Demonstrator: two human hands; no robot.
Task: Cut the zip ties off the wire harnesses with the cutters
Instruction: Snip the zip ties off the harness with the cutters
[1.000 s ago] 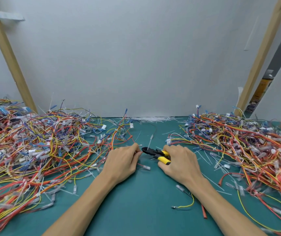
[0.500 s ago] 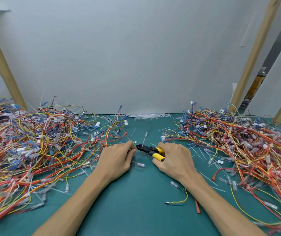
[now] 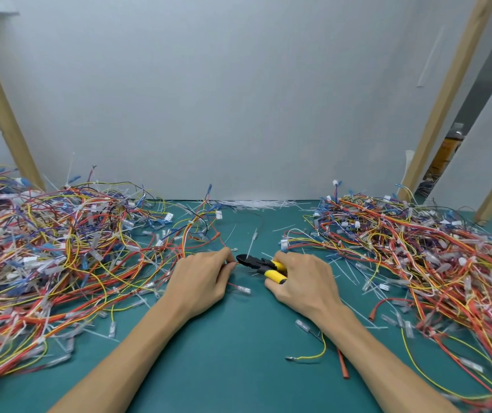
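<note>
Nothing has shifted: right hand (image 3: 304, 281) grips cutters (image 3: 264, 266), left hand (image 3: 203, 278) pinches red wire (image 3: 240, 286)

A teal-green counter (image 3: 238, 368) reaches back to a pale wall. A large tangled heap of red, yellow and blue wire harnesses (image 3: 60, 257) covers the counter's left side. A second heap of harnesses (image 3: 417, 257) covers its right side. Between the heaps lies a bare strip, with a row of white cut zip ties (image 3: 253, 203) at its far edge by the wall, and a loose yellow wire (image 3: 313, 354) and a red wire piece (image 3: 343, 365) nearer the viewer.
</note>
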